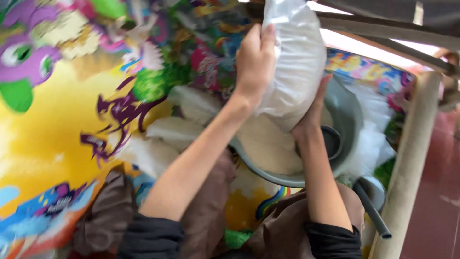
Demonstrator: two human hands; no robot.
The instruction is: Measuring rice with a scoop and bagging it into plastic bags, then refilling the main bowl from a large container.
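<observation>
Mat (57,134), cartoon print, filling 9 o'clock.
Basin (347,115), grey, holding white powder, 3 o'clock of centre.
Bag (292,62), clear, powder-filled, tilted over basin at 1 o'clock.
Left hand (254,62): fingers clamped on bag.
Right hand (311,120): cupped beneath.
Risk: slipping grip, spilling onto mat.

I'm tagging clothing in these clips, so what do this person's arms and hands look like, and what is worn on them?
Both arms are bare from the hands up to past the elbows. The left hand and the right hand wear no gloves, and no rings or watch are visible. Dark, blackish sleeves are pushed up and bunched near the upper arms.
</observation>
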